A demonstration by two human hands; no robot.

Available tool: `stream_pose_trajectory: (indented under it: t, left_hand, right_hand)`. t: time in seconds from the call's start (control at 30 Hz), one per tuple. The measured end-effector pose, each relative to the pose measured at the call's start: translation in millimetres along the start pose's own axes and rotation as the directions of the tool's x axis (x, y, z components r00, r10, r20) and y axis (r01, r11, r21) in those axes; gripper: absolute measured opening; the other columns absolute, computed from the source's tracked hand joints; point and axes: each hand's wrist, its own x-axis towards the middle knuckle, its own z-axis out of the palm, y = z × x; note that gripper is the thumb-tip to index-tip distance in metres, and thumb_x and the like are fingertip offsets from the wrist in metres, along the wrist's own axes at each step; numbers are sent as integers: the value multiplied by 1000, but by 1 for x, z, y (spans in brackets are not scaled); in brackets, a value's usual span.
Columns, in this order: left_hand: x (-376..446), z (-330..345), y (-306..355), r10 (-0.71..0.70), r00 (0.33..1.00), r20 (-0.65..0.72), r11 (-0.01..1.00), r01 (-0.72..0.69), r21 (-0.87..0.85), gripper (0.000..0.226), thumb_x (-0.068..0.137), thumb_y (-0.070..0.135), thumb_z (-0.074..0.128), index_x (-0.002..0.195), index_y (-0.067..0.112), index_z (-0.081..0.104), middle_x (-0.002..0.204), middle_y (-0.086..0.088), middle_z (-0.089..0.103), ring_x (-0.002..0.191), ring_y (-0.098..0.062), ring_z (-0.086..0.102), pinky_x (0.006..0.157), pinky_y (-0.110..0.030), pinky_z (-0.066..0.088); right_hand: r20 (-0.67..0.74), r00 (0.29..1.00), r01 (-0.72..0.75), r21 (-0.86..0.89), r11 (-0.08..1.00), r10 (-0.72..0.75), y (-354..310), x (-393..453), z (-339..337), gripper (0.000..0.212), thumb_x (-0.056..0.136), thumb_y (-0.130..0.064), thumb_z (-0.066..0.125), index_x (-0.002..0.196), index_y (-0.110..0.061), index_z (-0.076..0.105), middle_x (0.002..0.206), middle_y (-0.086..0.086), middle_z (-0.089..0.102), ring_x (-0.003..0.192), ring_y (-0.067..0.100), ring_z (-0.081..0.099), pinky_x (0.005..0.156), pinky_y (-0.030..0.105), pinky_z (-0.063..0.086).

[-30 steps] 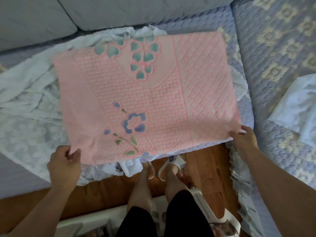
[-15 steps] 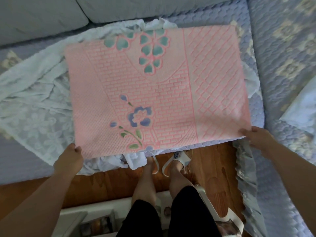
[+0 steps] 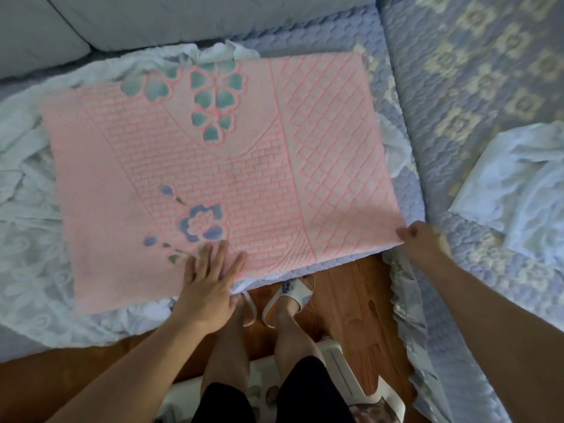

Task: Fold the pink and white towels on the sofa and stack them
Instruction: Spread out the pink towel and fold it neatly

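Note:
A pink towel with brick and diamond patterns and blue-green flowers lies spread flat on the sofa seat. Under it lies a rumpled white lace towel, showing at the left and front. My left hand rests flat with straight fingers on the pink towel's near edge, by the blue flower. My right hand pinches the pink towel's near right corner. Another white towel lies crumpled on the right seat.
The sofa has a quilted lilac cover and grey back cushions. My legs and white sandals stand on the wooden floor between the seats. A white stool sits below my knees.
My left hand let go of the near left corner and moved right to lie flat on the towel's near edge. The right hand kept its corner.

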Motion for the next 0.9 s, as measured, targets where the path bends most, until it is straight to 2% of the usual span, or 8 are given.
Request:
stream_pose_trajectory:
  t: [0.1, 0.17, 0.27, 0.33, 0.5, 0.6, 0.7, 0.9]
  left_hand:
    - [4, -6, 11, -73, 997, 18, 995, 71, 66, 92, 90, 62, 48, 160, 29, -4, 166, -16, -13, 152, -44, -8, 119, -65, 9]
    - [2, -18, 27, -29, 992, -122, 999, 31, 14, 76, 96, 60, 41, 159, 23, 22, 166, -16, 10, 152, -42, 9, 119, -64, 16]
    - [18, -32, 50, 46, 949, -313, 997, -63, -44, 63, 104, 52, 27, 160, 27, 14, 167, -13, 5, 154, -35, 0, 122, -59, 13]
    - [44, -27, 46, -11, 937, -350, 999, -6, -47, 67, 104, 52, 27, 161, 24, 4, 167, -15, 0, 154, -34, -4, 122, -58, 13]
    - [60, 9, -26, -184, 904, -387, 982, 183, -40, 63, 103, 54, 30, 159, 24, 23, 164, -21, 16, 152, -42, 13, 121, -59, 13]
    - [27, 23, -69, -352, 854, -382, 936, 321, -145, 62, 103, 50, 32, 157, 20, 29, 162, -22, 23, 150, -43, 19, 120, -59, 18]
    - [-1, 22, -111, -568, 780, -263, 818, 500, -286, 65, 101, 50, 27, 158, 18, 28, 162, -22, 23, 151, -43, 16, 117, -62, 20]
    - [10, -4, -191, -633, 751, -187, 756, 549, -356, 63, 102, 45, 19, 155, 13, 33, 159, -23, 28, 147, -46, 20, 118, -60, 21]
  right_hand:
    - [-295, 953, -62, 40, 997, 71, -27, -21, 21, 23, 95, -12, 53, 117, -7, 55, 125, 20, 52, 118, 42, 49, 98, 48, 41]
    - [-493, 842, 244, -14, 970, -219, -70, -58, 42, 32, 96, -13, 52, 127, -5, 51, 136, 21, 45, 127, 41, 42, 108, 50, 35]
    - [-283, 649, 702, -133, 699, -706, -137, -115, 92, 44, 104, -26, 44, 144, -10, 42, 156, 16, 31, 147, 34, 24, 121, 47, 23]
    - [-67, 572, 787, -235, 571, -817, -162, -123, 122, 53, 106, -34, 35, 155, -16, 28, 165, 13, 14, 154, 32, 4, 125, 49, 10]
    - [47, 781, 547, -533, 646, -623, -121, -38, 119, 68, 100, -63, -1, 156, -29, -19, 164, 0, -26, 149, 22, -28, 125, 49, -3]
    - [76, 767, 559, -566, 606, -637, -110, -34, 100, 68, 101, -59, 4, 159, -26, -8, 167, 3, -16, 153, 25, -18, 125, 51, 2]
    - [15, 797, 537, -476, 697, -604, -140, -62, 97, 67, 102, -54, 14, 160, -23, 1, 167, 9, -7, 154, 31, -9, 123, 56, 8]
    - [-63, 540, 799, -275, 535, -839, -313, -85, 136, 65, 104, -50, 27, 160, -21, 9, 168, 10, 2, 154, 30, -5, 125, 45, 2]
